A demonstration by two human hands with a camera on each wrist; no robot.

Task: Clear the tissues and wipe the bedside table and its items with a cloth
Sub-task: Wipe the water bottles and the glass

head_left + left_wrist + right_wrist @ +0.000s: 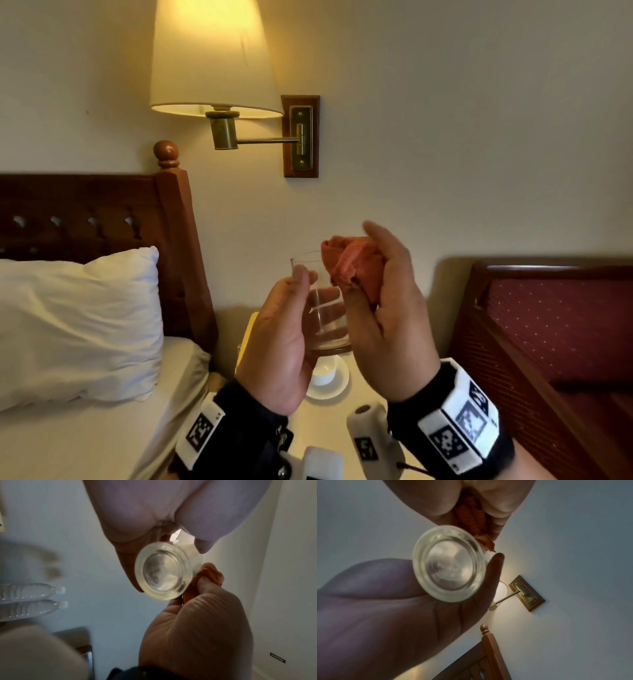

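My left hand (pixel 308 291) grips a clear drinking glass (pixel 325 318) upright in front of the wall, thumb on its near side. In the left wrist view the glass's thick base (pixel 164 572) faces the camera. My right hand (pixel 363 260) holds a bunched orange cloth (pixel 352 263) and presses it against the glass's rim on the right side. The right wrist view shows the cloth (pixel 471 520) between my thumb and fingers, touching the glass (pixel 448 565). The white bedside table (pixel 329 421) lies below my hands, mostly hidden by them.
A white cup on a saucer (pixel 325 375) stands on the table under the glass. Two water bottles (pixel 32 599) stand nearby. A lit wall lamp (pixel 212 58) hangs above. The bed with pillow (pixel 78 325) and wooden headboard (pixel 171 219) is left, a red upholstered seat (pixel 555 325) right.
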